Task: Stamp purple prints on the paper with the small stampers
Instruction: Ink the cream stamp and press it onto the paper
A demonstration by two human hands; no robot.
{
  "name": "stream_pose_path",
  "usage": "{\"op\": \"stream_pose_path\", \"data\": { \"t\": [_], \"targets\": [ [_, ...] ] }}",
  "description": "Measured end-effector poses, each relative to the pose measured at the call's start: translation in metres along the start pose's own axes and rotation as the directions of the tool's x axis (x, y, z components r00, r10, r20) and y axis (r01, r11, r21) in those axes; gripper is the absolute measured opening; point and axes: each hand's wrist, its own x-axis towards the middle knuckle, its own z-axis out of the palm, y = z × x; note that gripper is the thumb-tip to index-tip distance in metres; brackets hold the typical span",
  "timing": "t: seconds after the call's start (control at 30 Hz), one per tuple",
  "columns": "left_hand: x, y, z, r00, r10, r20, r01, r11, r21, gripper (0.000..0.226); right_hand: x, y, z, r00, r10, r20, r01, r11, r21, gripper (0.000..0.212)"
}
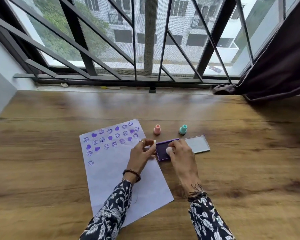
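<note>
1. A white sheet of paper (118, 172) is laid tilted on the wooden bench (232, 153); purple smiley and heart prints (109, 137) are clustered at its 12 o'clock end.
2. An open purple ink pad (162, 150) is placed just beside the paper's 3 o'clock edge, with its clear lid (197, 144) lying flat at 3 o'clock of the pad.
3. A small white round stamper (169, 150) is pinched by the right hand (180, 153) fingers and held on the pad.
4. A small whitish piece (154, 142) is pinched by the left hand (142, 151) fingers, at the pad's 9 o'clock edge; what it is cannot be told.
5. A pink stamper (157, 129) and a teal stamper (183, 129) are stood upright at 12 o'clock of the pad, apart from each other.
</note>
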Motion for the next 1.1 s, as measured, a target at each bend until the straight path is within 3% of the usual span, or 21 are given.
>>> {"op": "stream_pose_path", "data": {
  "t": [0.17,0.3,0.47,0.5,0.53,0.6,0.67,0.73,0.83,0.9,1.0,1.1],
  "targets": [
    [0.0,-0.001,0.0,1.0,0.016,0.005,-0.016,0.999,0.047,0.009,-0.003,-0.004,0.007,0.998,-0.047,-0.034,0.044,0.996,-0.082,0.015],
    [0.0,0.001,-0.002,1.0,0.024,0.01,-0.024,0.998,0.053,0.014,0.011,-0.008,-0.001,0.996,0.048,0.081,-0.037,0.991,-0.129,0.015],
    [-0.006,0.008,-0.016,0.999,0.024,0.036,-0.024,1.0,0.0,0.008,0.023,-0.004,-0.021,0.953,0.249,0.175,-0.273,0.953,0.129,0.008],
    [-0.008,0.009,-0.023,0.999,0.034,0.028,-0.034,0.999,0.0,0.009,0.019,-0.005,-0.024,0.936,0.289,0.199,-0.338,0.898,0.283,0.01],
    [-0.009,0.01,-0.033,0.999,0.046,0.01,-0.046,0.999,-0.002,0.009,0.014,-0.009,-0.025,0.903,0.328,0.278,-0.427,0.76,0.491,0.015],
    [-0.013,0.011,-0.056,0.996,0.074,-0.045,-0.073,0.997,0.024,0.007,0.0,-0.021,-0.021,0.798,0.301,0.521,-0.596,0.275,0.754,0.016],
    [-0.017,0.01,-0.082,0.987,0.12,-0.107,-0.112,0.99,0.082,0.009,-0.016,-0.033,-0.012,0.693,0.184,0.697,-0.678,-0.163,0.717,0.021],
    [-0.021,0.009,-0.11,0.975,0.161,-0.153,-0.138,0.979,0.153,0.012,-0.027,-0.045,-0.001,0.645,0.056,0.762,-0.689,-0.39,0.611,0.036],
    [-0.024,0.002,-0.148,0.963,0.193,-0.187,-0.135,0.949,0.284,0.013,-0.039,-0.062,0.015,0.638,-0.114,0.761,-0.702,-0.492,0.515,0.072],
    [-0.023,-0.003,-0.167,0.962,0.217,-0.167,-0.147,0.924,0.354,0.015,-0.042,-0.071,0.025,0.635,-0.137,0.76,-0.702,-0.514,0.493,0.079],
    [-0.021,-0.008,-0.186,0.964,0.252,-0.088,-0.184,0.866,0.466,0.015,-0.043,-0.083,0.038,0.617,-0.096,0.781,-0.693,-0.535,0.483,0.064],
    [-0.02,-0.014,-0.197,0.971,0.232,-0.052,-0.184,0.872,0.454,0.016,-0.045,-0.09,0.047,0.624,-0.02,0.781,-0.675,-0.518,0.526,0.045]
  ]
}}
